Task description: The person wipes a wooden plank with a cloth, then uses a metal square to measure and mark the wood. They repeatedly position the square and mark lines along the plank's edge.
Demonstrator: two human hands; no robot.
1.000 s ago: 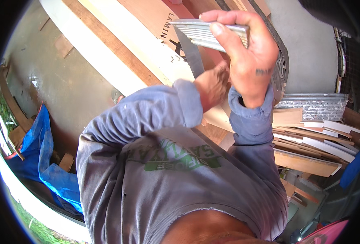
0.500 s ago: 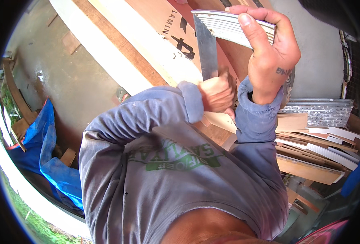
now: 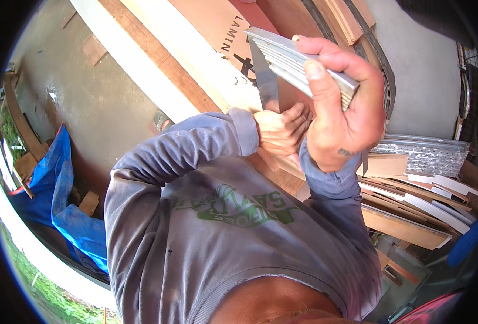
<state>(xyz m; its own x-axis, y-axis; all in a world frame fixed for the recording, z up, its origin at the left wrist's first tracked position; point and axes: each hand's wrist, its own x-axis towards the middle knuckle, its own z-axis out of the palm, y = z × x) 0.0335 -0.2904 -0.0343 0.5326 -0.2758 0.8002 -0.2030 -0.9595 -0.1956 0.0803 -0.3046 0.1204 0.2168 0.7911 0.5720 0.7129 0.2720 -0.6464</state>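
Observation:
My right hand (image 3: 347, 102) is raised and closed on the ribbed, silvery metal handle of a try square (image 3: 298, 62), thumb on one face and fingers around the far edge. Its thin grey blade (image 3: 264, 75) runs down toward my left hand (image 3: 283, 129). That hand is closed, knuckles up, at the blade's lower end; what its fingers grip is hidden. Beneath both hands lies a tan laminated panel (image 3: 206, 24) with black printing. A light wood edge (image 3: 290, 171) shows below my left hand.
Long white boards (image 3: 136, 59) with a brown strip (image 3: 152, 56) stretch to the upper left. To the right are stacked wood offcuts (image 3: 411, 208) and wrapped metal lengths (image 3: 425, 154). A blue tarp (image 3: 66, 200) lies at left, on the concrete floor (image 3: 77, 81).
My right hand has moved down and left, tilting the try square's handle so it slopes more steeply. My left hand has shifted slightly left. More dark-edged boards show at the upper right.

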